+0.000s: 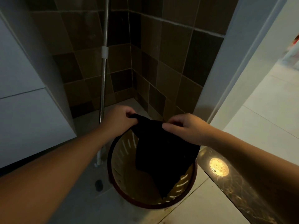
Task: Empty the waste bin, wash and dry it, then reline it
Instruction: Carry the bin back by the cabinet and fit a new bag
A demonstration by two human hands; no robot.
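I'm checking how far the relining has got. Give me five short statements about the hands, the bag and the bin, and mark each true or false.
1. Both hands pinch the black plastic bag. True: the left hand and right hand each hold its top edge.
2. The bag is already folded over the rim of the round slotted waste bin. False: it hangs loosely into the bin, with the rim bare.
3. The bin stands upright on the floor. True.
4. The metal pole lies flat on the floor. False: it stands in the tiled corner.
5. The bin is full of rubbish. False: its visible inside is bare.
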